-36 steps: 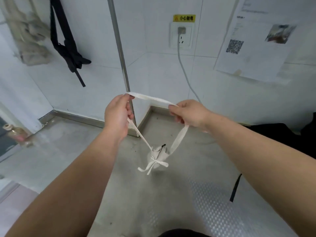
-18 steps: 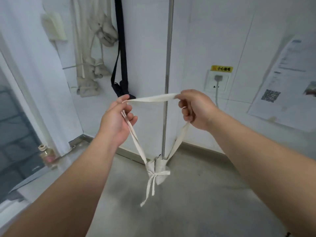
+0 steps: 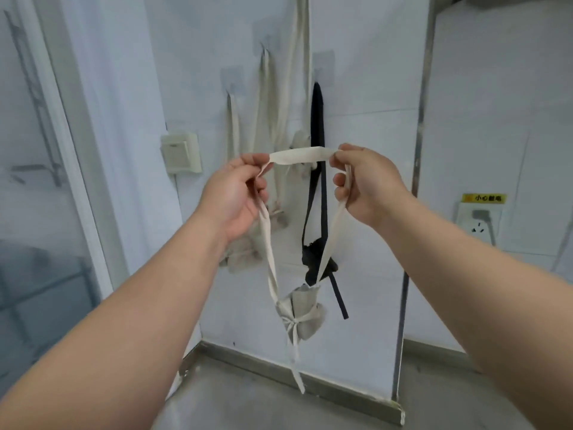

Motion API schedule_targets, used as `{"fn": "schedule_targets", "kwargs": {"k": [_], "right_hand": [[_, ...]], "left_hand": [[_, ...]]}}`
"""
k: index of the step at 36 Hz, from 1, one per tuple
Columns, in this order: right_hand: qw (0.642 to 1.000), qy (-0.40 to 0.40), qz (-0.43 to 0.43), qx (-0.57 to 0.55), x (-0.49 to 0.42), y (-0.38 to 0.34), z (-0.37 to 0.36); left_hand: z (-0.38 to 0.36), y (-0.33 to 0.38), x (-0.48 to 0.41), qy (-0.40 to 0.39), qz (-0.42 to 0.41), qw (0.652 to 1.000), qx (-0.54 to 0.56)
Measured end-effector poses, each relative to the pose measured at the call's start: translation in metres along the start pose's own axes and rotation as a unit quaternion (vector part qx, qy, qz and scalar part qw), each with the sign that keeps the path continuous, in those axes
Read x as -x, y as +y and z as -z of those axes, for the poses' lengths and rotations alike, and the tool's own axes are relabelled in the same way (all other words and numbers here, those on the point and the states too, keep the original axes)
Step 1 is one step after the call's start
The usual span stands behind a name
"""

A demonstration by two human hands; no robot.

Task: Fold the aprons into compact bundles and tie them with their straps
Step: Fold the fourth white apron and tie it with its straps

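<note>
A cream apron, folded into a small bundle (image 3: 299,311) and tied round with its own strap, hangs in the air below my hands. Its neck loop (image 3: 298,156) is stretched flat between them at chest height. My left hand (image 3: 235,193) pinches the loop's left end and my right hand (image 3: 362,184) pinches the right end. On the wall behind hang a tied black apron bundle (image 3: 316,259) and several cream apron bundles (image 3: 245,256), each by its loop from an adhesive hook.
Adhesive wall hooks (image 3: 324,68) sit in a row above the hanging bundles. A beige switch box (image 3: 181,153) is on the left wall beside a glass door (image 3: 34,212). A socket (image 3: 479,220) with a plug and yellow warning label is at the right. A metal post (image 3: 415,212) runs down.
My view has risen and turned left toward the hooks. Both hands have lifted the bundle higher and nearer the wall, keeping the loop stretched between them.
</note>
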State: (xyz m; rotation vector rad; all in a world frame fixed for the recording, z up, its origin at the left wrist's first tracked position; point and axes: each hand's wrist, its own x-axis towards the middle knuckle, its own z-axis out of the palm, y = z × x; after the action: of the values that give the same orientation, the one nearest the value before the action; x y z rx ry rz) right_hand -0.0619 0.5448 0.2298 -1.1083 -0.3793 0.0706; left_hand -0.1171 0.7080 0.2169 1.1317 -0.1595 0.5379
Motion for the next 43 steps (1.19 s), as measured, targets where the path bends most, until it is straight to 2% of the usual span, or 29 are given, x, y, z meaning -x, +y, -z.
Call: {"fn": "schedule_targets", "kwargs": {"k": [3, 6, 13, 18, 22, 25, 28, 30, 36, 43], "right_hand": [[1.000, -0.004, 0.024, 0.018, -0.014, -0.017, -0.025], [0.997, -0.009, 0.056, 0.056, -0.027, -0.037, -0.046], [0.990, -0.027, 0.098, 0.094, -0.044, -0.058, -0.073], [0.981, -0.043, 0.111, 0.156, -0.055, -0.071, -0.083], [0.953, -0.052, 0.161, 0.250, -0.070, -0.087, -0.097], [0.923, -0.066, 0.209, 0.317, -0.085, -0.103, -0.109], [0.850, -0.079, 0.265, 0.448, -0.103, -0.109, -0.128], [0.828, -0.072, 0.294, 0.473, -0.117, -0.116, -0.147], [0.802, -0.027, 0.335, 0.494, -0.152, -0.139, -0.189], [0.843, -0.032, 0.285, 0.456, -0.196, -0.155, -0.220]], "left_hand": [[0.014, 0.028, -0.022, -0.027, 0.005, 0.999, -0.043], [0.020, 0.049, -0.040, -0.036, -0.041, 0.987, -0.153], [0.017, 0.067, -0.067, 0.020, -0.108, 0.967, -0.228], [0.018, 0.081, -0.093, 0.058, -0.151, 0.924, -0.346], [0.018, 0.105, -0.117, 0.054, -0.182, 0.902, -0.389], [0.013, 0.129, -0.136, 0.054, -0.214, 0.899, -0.378], [0.012, 0.157, -0.156, 0.071, -0.250, 0.894, -0.366], [0.012, 0.175, -0.174, 0.061, -0.271, 0.892, -0.356], [0.017, 0.198, -0.224, 0.033, -0.282, 0.903, -0.323], [0.004, 0.217, -0.278, -0.001, -0.238, 0.928, -0.285]]}}
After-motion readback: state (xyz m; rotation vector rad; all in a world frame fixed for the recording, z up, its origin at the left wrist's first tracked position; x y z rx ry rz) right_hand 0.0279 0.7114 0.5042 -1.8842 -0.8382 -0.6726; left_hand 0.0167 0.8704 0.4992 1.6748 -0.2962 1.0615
